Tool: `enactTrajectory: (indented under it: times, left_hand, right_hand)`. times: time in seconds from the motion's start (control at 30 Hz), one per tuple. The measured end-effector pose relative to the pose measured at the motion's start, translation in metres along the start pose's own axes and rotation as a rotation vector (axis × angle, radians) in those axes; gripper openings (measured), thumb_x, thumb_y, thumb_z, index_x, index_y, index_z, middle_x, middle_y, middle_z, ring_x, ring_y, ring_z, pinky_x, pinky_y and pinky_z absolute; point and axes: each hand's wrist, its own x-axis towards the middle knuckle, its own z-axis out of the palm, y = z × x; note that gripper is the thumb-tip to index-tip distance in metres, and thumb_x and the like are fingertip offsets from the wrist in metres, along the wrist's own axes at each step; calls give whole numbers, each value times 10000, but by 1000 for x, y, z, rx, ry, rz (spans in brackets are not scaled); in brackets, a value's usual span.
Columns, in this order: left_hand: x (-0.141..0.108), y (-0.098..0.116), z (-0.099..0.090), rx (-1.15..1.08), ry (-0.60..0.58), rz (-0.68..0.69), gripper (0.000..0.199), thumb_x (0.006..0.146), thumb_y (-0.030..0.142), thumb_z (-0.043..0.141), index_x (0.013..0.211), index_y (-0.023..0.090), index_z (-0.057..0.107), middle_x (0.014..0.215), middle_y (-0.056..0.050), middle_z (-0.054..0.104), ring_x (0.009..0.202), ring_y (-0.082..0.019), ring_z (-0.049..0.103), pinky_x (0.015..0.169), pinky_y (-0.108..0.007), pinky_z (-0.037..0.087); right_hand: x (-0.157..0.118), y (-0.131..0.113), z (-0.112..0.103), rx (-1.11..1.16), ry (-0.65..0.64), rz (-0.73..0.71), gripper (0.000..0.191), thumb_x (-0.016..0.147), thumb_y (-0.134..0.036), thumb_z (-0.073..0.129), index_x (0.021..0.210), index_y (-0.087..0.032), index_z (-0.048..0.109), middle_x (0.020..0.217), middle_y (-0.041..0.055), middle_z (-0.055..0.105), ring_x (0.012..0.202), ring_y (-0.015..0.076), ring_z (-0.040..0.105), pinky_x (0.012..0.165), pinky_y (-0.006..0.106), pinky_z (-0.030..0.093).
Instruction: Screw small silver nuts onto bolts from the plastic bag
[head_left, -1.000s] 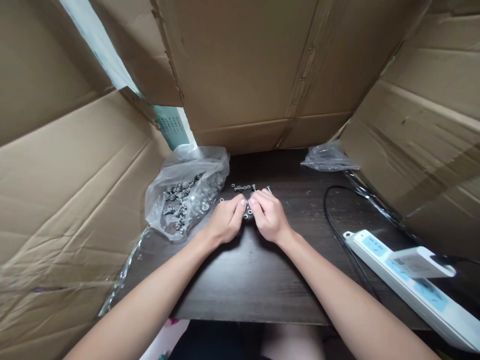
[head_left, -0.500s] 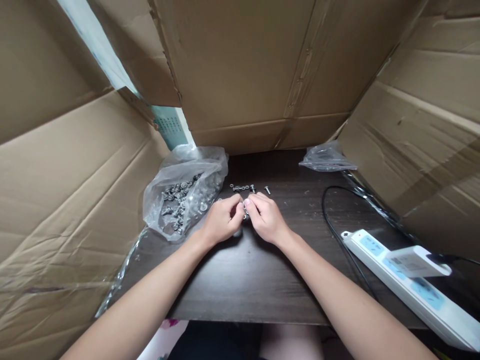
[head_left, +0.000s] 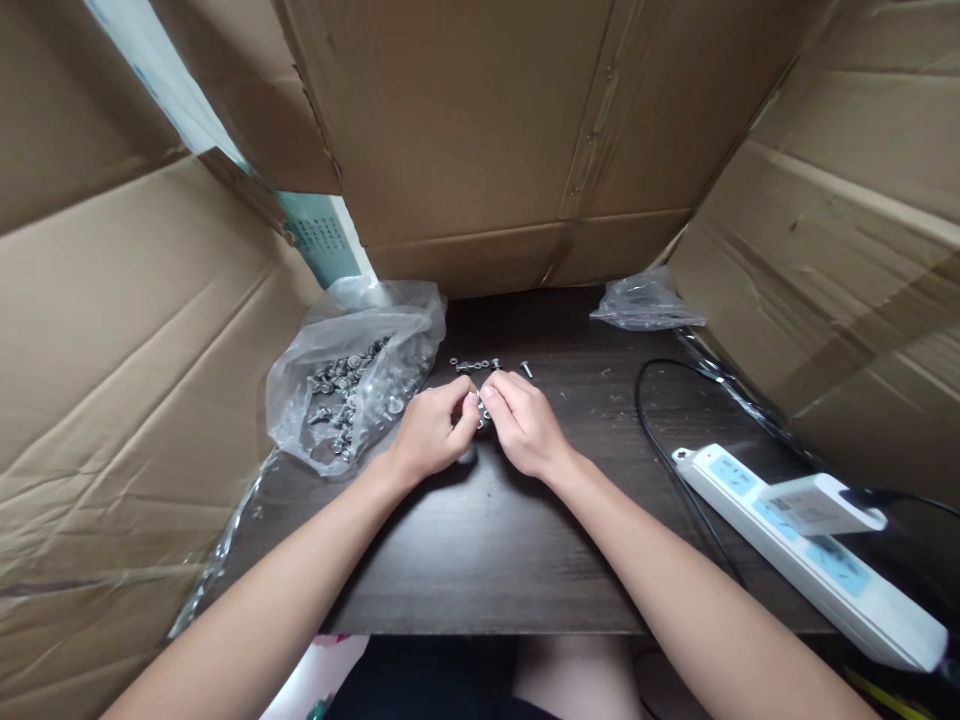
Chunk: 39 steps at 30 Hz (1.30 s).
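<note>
My left hand and my right hand meet over the middle of the dark table, fingertips almost touching. Both are closed in a pinch. Whatever lies between the fingertips is too small and covered to name. Just beyond them, small metal screws and rings lie in a loose row. One silver screw rests apart, to the right of that row. More small metal pieces show in the gap between my hands. Left of my left hand, a clear plastic bag holds many metal screws.
Cardboard walls enclose the table at the back and sides. A second clear plastic bag lies at the back right. A white power strip with a plugged-in adapter and a black cable occupies the right side.
The view has shifted slightly, so everything sits a little further left and higher. My hands stay together in the same place, with only a small change in the fingers.
</note>
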Motion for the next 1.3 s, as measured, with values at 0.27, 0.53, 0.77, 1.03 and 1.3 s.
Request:
enactTrajectory:
  times: [0.27,0.53,0.77,1.03,1.3]
  left_hand:
    - [-1,1,0,49,-6,3,250,992,305,393,768,205,439,687,2,539,619,-148,491,640,-279,333]
    - [-2,1,1,80,-13,-4,246,999,307,380,778,212,430,696,-2,542,630,-159,505,641,-290,329]
    - [-2,2,2,103,-1,-8,249,1005,313,376,783,214,434,694,-5,550,624,-163,507,635,-294,336]
    - [-1,2,2,103,6,-23,241,998,305,367,783,217,429,703,-11,556,631,-167,525,647,-290,366]
    - [-1,2,1,120,-3,-38,260,1002,320,361,767,220,409,682,-9,544,617,-169,521,630,-288,349]
  right_hand:
    - [0,0,3,12,-30,25,333,1039,-305,339,711,-247,341,683,15,482,686,201,456,686,352,334]
    - [1,-1,1,-19,-33,27,277,1033,-291,340,773,-236,416,775,34,560,761,211,502,742,360,345]
    - [2,-2,1,-78,-25,61,328,1038,-327,333,726,-235,374,715,23,546,721,208,485,735,363,319]
    - [2,-3,1,-35,-68,68,309,1035,-306,313,738,-243,370,737,27,541,732,210,491,736,356,333]
    - [1,-3,1,-42,-49,54,237,1028,-289,352,810,-234,426,829,34,595,801,211,527,784,355,355]
